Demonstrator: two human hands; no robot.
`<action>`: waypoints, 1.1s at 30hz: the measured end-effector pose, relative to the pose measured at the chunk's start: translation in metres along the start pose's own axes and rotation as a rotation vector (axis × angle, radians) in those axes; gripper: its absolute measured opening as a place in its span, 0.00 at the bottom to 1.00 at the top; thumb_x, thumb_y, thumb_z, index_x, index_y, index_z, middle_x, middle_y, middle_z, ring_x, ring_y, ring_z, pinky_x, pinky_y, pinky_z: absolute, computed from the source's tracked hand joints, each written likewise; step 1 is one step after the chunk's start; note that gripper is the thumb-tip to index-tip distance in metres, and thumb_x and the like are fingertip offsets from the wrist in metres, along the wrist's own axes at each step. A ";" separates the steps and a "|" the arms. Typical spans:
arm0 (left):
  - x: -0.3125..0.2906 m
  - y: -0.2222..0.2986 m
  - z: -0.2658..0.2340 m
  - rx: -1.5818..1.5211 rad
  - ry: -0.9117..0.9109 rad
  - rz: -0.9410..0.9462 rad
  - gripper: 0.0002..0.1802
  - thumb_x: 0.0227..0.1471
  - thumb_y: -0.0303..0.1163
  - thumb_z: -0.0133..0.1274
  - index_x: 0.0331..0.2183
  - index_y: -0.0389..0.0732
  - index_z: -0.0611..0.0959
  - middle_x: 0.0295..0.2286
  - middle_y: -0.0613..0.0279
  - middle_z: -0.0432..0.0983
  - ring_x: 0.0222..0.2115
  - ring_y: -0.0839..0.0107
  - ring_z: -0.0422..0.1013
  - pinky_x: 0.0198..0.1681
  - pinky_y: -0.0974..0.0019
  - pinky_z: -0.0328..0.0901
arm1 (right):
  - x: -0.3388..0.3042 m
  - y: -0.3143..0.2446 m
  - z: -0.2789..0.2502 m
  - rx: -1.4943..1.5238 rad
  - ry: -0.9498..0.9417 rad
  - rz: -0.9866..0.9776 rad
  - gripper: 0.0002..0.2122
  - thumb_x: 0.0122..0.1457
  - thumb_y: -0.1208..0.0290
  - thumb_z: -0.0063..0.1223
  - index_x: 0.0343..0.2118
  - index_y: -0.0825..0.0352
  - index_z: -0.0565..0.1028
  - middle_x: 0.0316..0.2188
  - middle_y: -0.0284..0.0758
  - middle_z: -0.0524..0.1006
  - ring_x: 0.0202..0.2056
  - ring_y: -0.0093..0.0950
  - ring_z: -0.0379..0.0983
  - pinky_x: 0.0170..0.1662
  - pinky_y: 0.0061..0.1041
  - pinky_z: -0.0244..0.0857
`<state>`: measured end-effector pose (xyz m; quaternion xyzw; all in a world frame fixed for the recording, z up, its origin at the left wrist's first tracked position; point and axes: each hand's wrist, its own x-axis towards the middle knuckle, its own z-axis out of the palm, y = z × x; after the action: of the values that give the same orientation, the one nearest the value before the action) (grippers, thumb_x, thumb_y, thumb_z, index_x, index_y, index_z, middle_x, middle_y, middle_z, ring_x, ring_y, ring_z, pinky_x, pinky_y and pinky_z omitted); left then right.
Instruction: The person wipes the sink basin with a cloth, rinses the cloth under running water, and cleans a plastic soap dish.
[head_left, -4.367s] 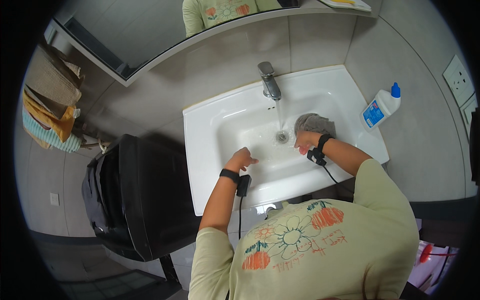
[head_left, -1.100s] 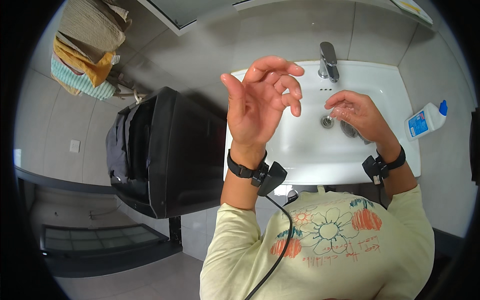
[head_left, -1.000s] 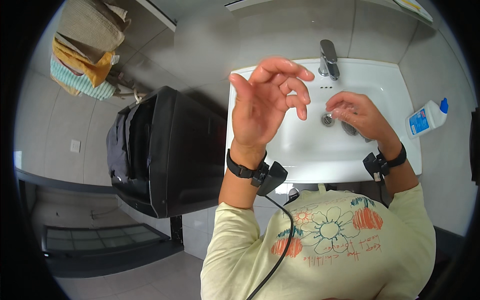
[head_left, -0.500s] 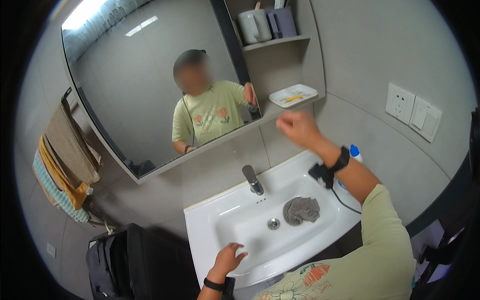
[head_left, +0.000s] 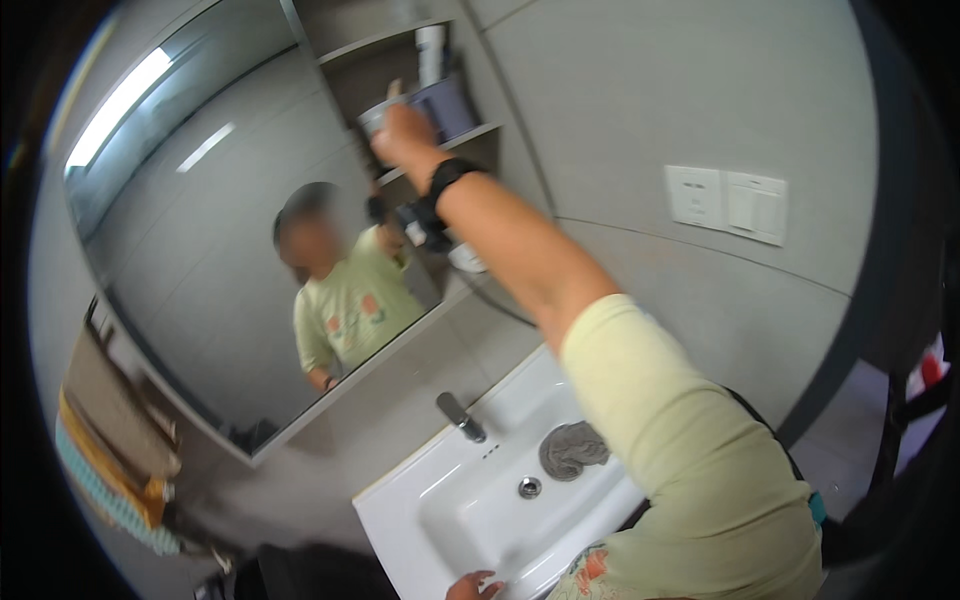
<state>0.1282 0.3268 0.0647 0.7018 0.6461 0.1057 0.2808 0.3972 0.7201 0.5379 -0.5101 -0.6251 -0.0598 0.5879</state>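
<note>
My right hand (head_left: 405, 140) is raised to the shelf beside the mirror, fingers curled at a whitish mug (head_left: 374, 116), which it mostly covers. Its grip shows only in part and is a little blurred. Right beside it stands a purple mug (head_left: 452, 108) holding a pale tube (head_left: 431, 55). At the front of the white washbasin (head_left: 385, 510), my left hand (head_left: 475, 587) shows at the lower edge with fingers apart and nothing in them. In the basin a crumpled grey cloth (head_left: 572, 450) lies right of the drain (head_left: 530, 488).
A metal tap (head_left: 461, 416) rises at the basin's back. The mirror (head_left: 190, 250) fills the upper left. Towels (head_left: 115, 410) hang at far left. A socket and switch plate (head_left: 727, 205) are on the right wall. A dark device and cable (head_left: 425, 228) hang from my right wrist.
My right hand has gone up and left from near the lower shelf to the whitish mug. The view has turned; my left hand now sits lower in it, still open.
</note>
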 end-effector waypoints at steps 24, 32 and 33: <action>0.023 0.073 -0.032 -0.631 0.195 0.085 0.10 0.51 0.32 0.52 0.32 0.34 0.81 0.24 0.63 0.77 0.24 0.77 0.68 0.30 0.74 0.65 | -0.241 0.072 -0.157 0.696 -0.648 -0.011 0.06 0.52 0.71 0.54 0.25 0.66 0.72 0.14 0.24 0.69 0.13 0.11 0.62 0.13 0.12 0.56; 0.093 0.114 -0.021 -0.830 0.164 0.124 0.18 0.53 0.41 0.50 0.30 0.34 0.81 0.24 0.66 0.74 0.25 0.80 0.65 0.30 0.75 0.62 | -0.474 0.115 -0.035 0.625 -0.706 -0.222 0.05 0.46 0.75 0.56 0.26 0.68 0.74 0.22 0.36 0.72 0.22 0.33 0.69 0.24 0.27 0.63; 0.098 0.106 -0.012 -0.737 0.213 0.062 0.19 0.52 0.42 0.51 0.27 0.34 0.81 0.21 0.68 0.72 0.23 0.82 0.63 0.27 0.76 0.60 | -0.493 0.113 -0.027 0.638 -0.652 -0.276 0.05 0.46 0.75 0.55 0.26 0.68 0.74 0.23 0.37 0.72 0.23 0.35 0.69 0.25 0.28 0.64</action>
<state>0.2256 0.4242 0.1097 0.5580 0.5687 0.4117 0.4424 0.3914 0.4755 0.0941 -0.2081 -0.8260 0.2207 0.4750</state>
